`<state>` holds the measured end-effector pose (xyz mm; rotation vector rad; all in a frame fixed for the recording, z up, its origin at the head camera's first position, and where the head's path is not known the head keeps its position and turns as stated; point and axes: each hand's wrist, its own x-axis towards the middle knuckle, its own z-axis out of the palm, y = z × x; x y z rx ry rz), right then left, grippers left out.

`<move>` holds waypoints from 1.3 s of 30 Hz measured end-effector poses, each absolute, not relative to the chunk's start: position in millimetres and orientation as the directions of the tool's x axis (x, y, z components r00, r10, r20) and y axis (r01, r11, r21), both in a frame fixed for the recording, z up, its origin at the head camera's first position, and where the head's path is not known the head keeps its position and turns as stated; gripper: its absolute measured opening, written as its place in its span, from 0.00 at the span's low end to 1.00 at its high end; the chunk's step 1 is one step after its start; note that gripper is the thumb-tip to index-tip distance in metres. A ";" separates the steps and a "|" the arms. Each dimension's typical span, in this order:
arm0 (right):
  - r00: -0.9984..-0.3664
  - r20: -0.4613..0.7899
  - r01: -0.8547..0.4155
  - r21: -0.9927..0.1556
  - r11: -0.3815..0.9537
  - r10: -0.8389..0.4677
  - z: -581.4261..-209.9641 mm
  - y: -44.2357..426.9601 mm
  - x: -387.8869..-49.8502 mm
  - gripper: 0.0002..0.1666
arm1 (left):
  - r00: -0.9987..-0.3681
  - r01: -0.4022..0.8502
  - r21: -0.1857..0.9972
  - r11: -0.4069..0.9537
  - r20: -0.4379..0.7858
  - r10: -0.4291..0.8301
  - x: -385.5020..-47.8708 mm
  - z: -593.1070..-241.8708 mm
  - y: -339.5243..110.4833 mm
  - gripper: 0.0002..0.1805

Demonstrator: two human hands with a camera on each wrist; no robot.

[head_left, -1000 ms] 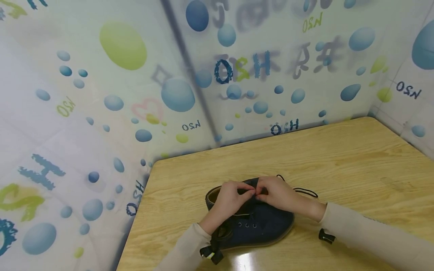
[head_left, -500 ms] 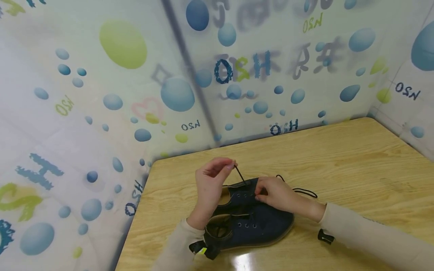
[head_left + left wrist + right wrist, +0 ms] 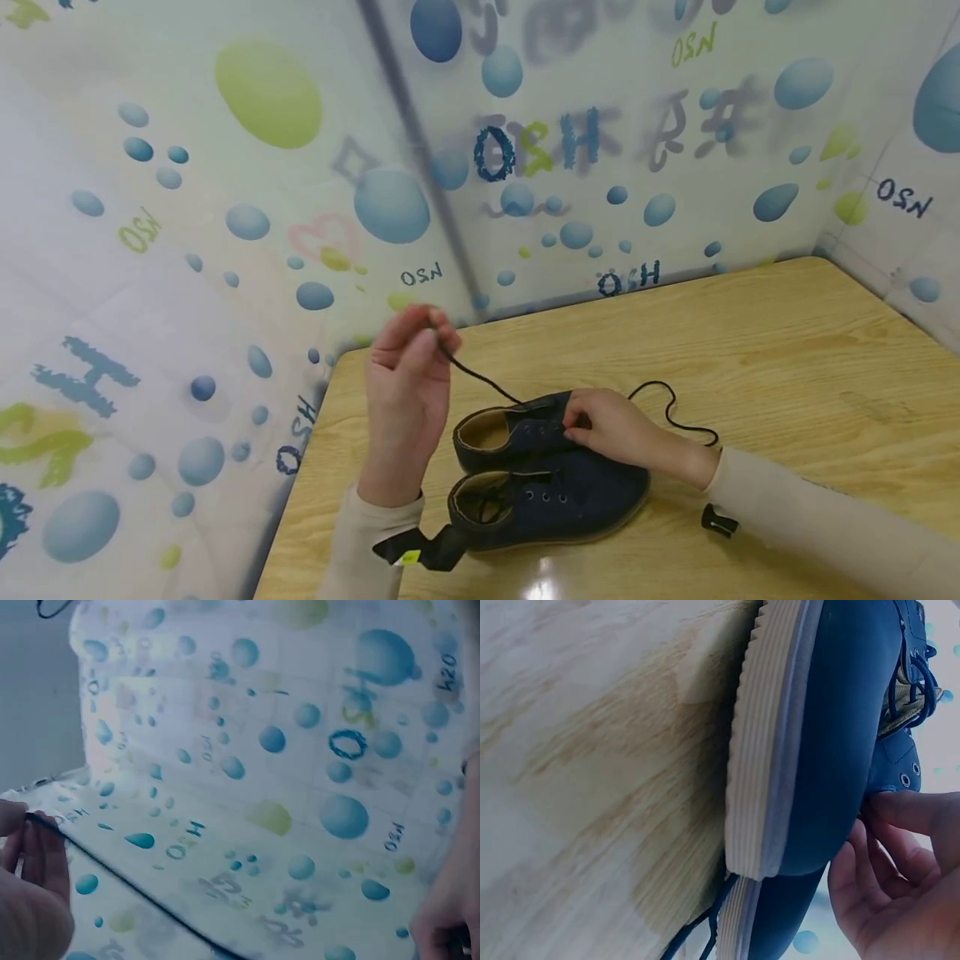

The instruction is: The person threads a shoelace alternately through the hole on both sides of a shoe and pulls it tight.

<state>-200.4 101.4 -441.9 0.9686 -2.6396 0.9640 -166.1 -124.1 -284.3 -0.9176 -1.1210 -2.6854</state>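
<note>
A white wall covering [image 3: 172, 275], printed with blue and green droplets and mirrored "H2O" lettering, spreads to the left of and beyond a person's raised left hand [image 3: 408, 396], which pinches a thin black cord shoelace [image 3: 483, 381] between thumb and fingers. A black wrist strap [image 3: 442, 550] with a yellow-green label sits below that hand, at the cuff of a beige sleeve [image 3: 375, 525]. From the fingertips, the lace slants down to the right into a dark navy low-cut shoe with a tan lining [image 3: 517, 450], the farther of a pair on a light wood-grain counter [image 3: 787, 358]. Nearer the person, below and right of the left hand, a matching dark navy shoe with three metal eyelets [image 3: 577, 517] lies just beside it, dark cord inside its opening. The right hand [image 3: 611, 425], fingers curled, pinches the farther shoe at its eyelet edge, above the nearer shoe's toe. Behind and right of that hand, a black cord end [image 3: 671, 412] curves across the counter.
</note>
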 end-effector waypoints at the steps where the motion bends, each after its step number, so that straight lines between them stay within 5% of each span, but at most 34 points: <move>1: -0.763 0.372 -0.643 -0.509 0.571 -0.528 -441.6 101.8 -201.0 0.08 | -0.849 0.294 0.749 -0.594 0.490 0.197 -169.2 -289.8 -123.7 0.11; 4: -0.739 0.372 -0.670 -0.496 0.553 -0.562 -440.4 103.8 -204.6 0.07 | -0.898 0.234 0.972 -0.035 0.230 0.374 -183.6 -313.3 -122.8 0.11; 7: -0.760 0.296 -0.633 -0.541 0.554 -0.579 -437.9 104.5 -210.4 0.08 | -0.870 0.293 0.860 0.417 0.059 0.490 -200.8 -338.7 -122.7 0.10; 10: -0.802 0.209 -0.558 -0.598 0.576 -0.560 -435.3 101.7 -218.2 0.10 | -0.842 0.403 0.678 0.615 0.011 0.539 -213.9 -358.9 -120.3 0.05; 15: -0.840 0.222 -0.530 -0.533 0.660 -0.495 -432.4 92.7 -231.6 0.13 | -0.836 0.478 0.524 0.705 0.025 0.548 -222.2 -373.8 -113.4 0.04; 22: -0.795 0.315 -0.607 -0.430 0.668 -0.519 -434.9 88.9 -239.6 0.05 | -0.854 0.507 0.449 0.736 0.147 0.499 -226.4 -376.3 -103.1 0.03; 26: -0.798 0.309 -0.602 -0.467 0.648 -0.518 -435.5 88.3 -241.5 0.05 | -0.827 0.560 0.433 0.706 0.249 0.503 -234.6 -379.4 -101.2 0.05; 32: -0.829 0.262 -0.549 -0.548 0.631 -0.494 -433.9 86.4 -242.8 0.06 | -0.809 0.544 0.513 0.664 0.112 0.576 -241.1 -383.2 -102.0 0.09; 39: -0.856 0.168 -0.467 -0.657 0.592 -0.489 -434.3 88.4 -248.5 0.09 | -0.816 0.525 0.547 0.652 0.106 0.568 -238.1 -377.3 -100.3 0.06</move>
